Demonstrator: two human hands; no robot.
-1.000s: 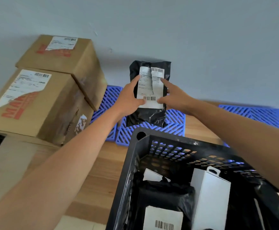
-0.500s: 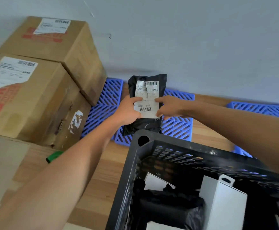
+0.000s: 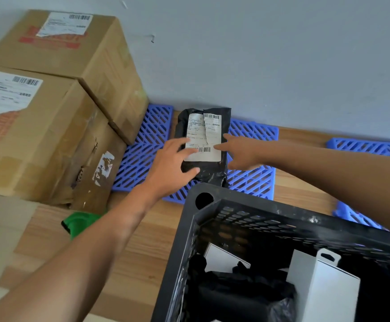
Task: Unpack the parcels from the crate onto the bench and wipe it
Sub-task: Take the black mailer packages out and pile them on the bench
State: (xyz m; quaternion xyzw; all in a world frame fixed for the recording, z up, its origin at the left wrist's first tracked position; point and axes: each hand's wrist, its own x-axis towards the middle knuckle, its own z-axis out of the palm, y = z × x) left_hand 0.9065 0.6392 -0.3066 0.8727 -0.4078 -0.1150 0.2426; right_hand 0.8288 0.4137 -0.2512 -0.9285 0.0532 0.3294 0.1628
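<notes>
A black bagged parcel (image 3: 204,133) with a torn white label lies on a blue grid mat (image 3: 143,154) against the wall. My left hand (image 3: 168,163) grips its left side, fingers on the label and thumb on the lower part. My right hand (image 3: 242,154) holds its right side with fingertips on the label's edge. The black crate (image 3: 259,212) stands in front of the parcel on the wooden bench (image 3: 143,252). Inside it are a black bagged parcel (image 3: 240,291) and a white box (image 3: 324,289). A green cloth (image 3: 80,223) lies on the bench, partly under my left forearm.
Two cardboard boxes stand at the left, a large one (image 3: 38,140) in front and a second one (image 3: 73,47) behind it by the wall. Another blue mat (image 3: 370,147) lies at the right by the wall.
Both hands have lowered the black parcel from upright in the air down onto the blue mat. The view has tilted down, and the green cloth now shows.
</notes>
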